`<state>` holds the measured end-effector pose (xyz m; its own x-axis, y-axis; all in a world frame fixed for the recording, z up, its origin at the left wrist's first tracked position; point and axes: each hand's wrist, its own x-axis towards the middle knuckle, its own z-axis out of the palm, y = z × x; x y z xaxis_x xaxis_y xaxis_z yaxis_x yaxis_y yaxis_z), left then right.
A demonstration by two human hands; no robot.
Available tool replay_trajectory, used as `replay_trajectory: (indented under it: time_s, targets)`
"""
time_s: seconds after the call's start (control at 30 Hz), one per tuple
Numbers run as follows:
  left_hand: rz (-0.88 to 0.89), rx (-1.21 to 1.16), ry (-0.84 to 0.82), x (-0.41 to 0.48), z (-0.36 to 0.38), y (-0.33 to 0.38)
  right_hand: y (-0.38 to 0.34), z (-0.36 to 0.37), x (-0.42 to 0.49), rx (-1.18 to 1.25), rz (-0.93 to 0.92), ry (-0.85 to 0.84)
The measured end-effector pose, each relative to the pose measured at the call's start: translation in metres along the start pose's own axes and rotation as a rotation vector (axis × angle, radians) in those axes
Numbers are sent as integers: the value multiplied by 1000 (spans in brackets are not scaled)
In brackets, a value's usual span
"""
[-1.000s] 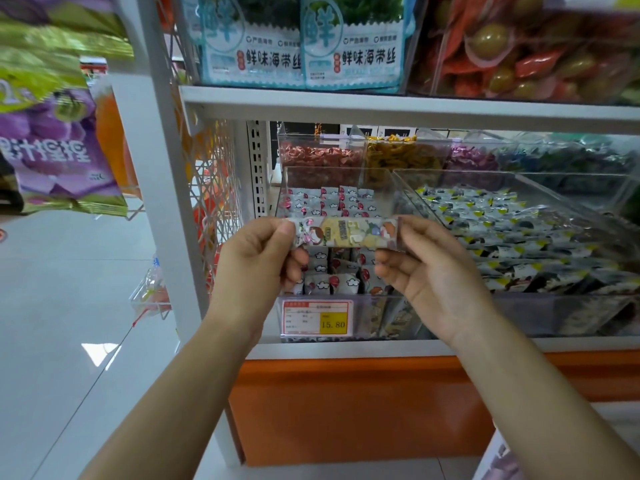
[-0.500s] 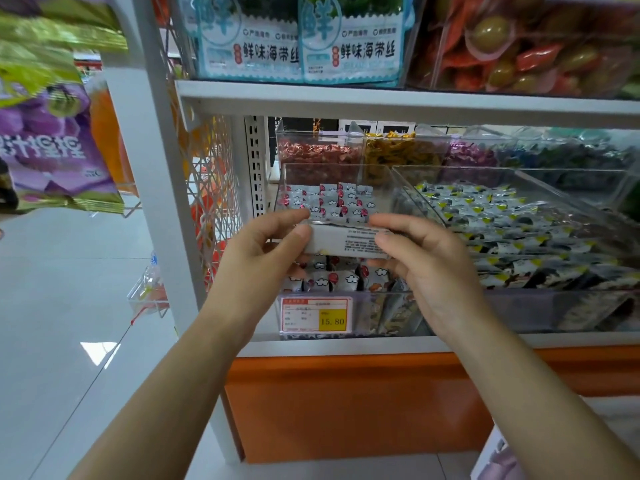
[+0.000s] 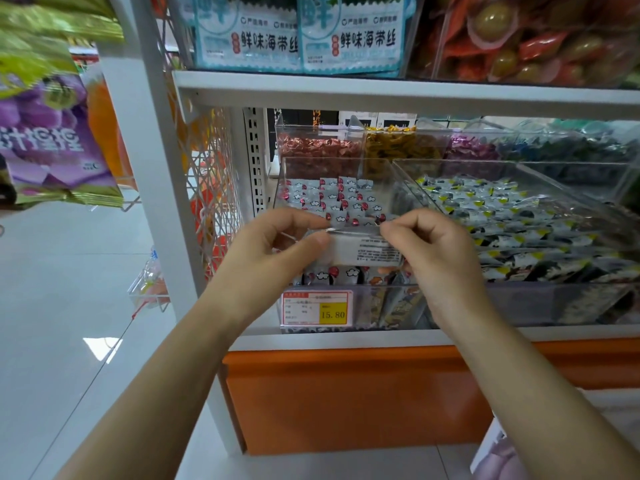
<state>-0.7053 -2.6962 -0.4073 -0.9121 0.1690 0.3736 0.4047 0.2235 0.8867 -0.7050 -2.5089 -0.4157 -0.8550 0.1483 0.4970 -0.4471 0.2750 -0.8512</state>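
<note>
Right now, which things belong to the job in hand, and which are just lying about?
In hand: packet, pinched by left hand and right hand; left bin below it.
Lying about: price tag, seaweed bags, purple bag, right bin.

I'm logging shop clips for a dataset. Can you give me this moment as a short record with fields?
held: snack packet, printed white back toward the camera
left hand: pinches the packet's left end
right hand: pinches its right end
where: in front of a clear bin of small packets on a white shelf
price tag: on the bin's front, reads 15.80
beside: second bin to the right, yellow-cornered packets
</note>
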Motion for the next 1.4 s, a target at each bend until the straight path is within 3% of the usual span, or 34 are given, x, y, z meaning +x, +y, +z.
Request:
replay_trajectory:
  time_s: [0.27,0.43,0.77,1.03,1.17,1.27,1.4]
  targets:
    - [-50,75,71,3,-1,0,-2,2,-3,-31,-87,-107]
    - [-57,79,-10,7,-10,1,-2,-1,-1,-16,-62,-128]
    - [-16,126,-93,5,-12,3,1,-2,2,126,129,-89]
    - [41,264,-93,5,-9,-2,3,-15,9,380,411,-271]
    - [87,438,65,5,-2,-10,8,-15,7,496,349,-303]
    - [142,502,180,5,6,-10,10,-14,5,360,233,-301]
    - [148,464,214,10,18,-8,6,-15,5,157,49,-22]
